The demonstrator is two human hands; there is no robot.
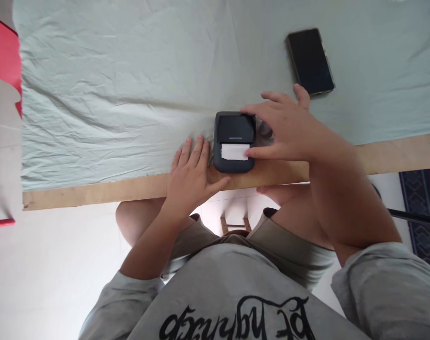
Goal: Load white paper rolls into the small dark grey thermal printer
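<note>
A small dark label printer (234,166) lies at the table's front edge, with a strip of white paper (234,151) sticking out below its black lid. My right hand (283,125) reaches over the printer's right side, fingers spread; its index fingertip is at the top right corner and its thumb tip at the paper's right end. Under that palm a greyish rounded shape (265,129) shows in part, and I cannot make out what it is. My left hand (191,172) rests flat on the cloth and wooden edge just left of the printer, fingers stretched out.
A dark-screened phone (309,60) in a clear case lies beyond my right hand. Wrinkled pale green cloth (122,85) covers the table, leaving a bare wooden edge strip (94,193). Something red (4,59) stands at the left. A patterned dark blue mat (422,212) is at the right.
</note>
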